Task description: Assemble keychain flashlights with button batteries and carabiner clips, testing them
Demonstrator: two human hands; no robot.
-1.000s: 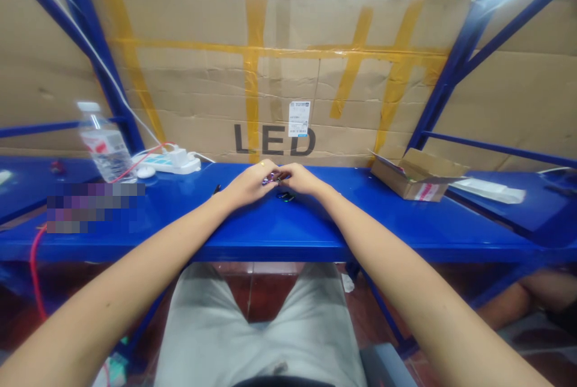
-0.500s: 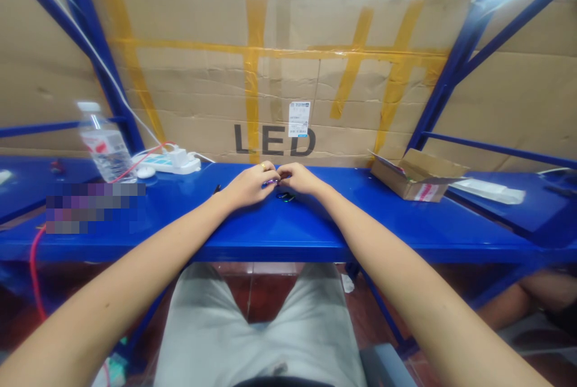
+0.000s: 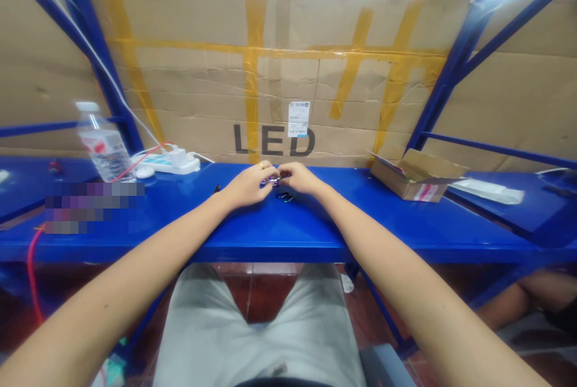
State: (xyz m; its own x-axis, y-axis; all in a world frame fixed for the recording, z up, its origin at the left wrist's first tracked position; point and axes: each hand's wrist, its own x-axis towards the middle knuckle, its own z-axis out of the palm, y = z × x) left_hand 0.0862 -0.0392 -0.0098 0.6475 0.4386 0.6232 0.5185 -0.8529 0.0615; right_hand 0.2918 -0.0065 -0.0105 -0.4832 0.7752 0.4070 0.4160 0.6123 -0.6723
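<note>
My left hand (image 3: 251,184), a ring on one finger, is closed in a pinch on a small shiny purple metal piece (image 3: 270,181), which looks like a carabiner. Right beside it, fingertips almost meeting, my right hand (image 3: 298,178) is also closed at the purple piece's other end. Exactly what its fingers pinch is partly hidden. Just below the hands on the blue table (image 3: 279,225) lies a small dark, green-glinting carabiner-like piece (image 3: 285,197). A little dark object (image 3: 217,188) sits by my left wrist, mostly covered.
An open cardboard box (image 3: 419,176) stands to the right, with a white packet (image 3: 491,190) beyond it. On the left are a water bottle (image 3: 106,143), a white power strip (image 3: 169,160) and a red cable (image 3: 33,273). A large cardboard sheet (image 3: 202,92) closes off the back.
The purple piece has turned slightly between my fingers and shows more of its bright metal. Both hands stay in nearly the same place.
</note>
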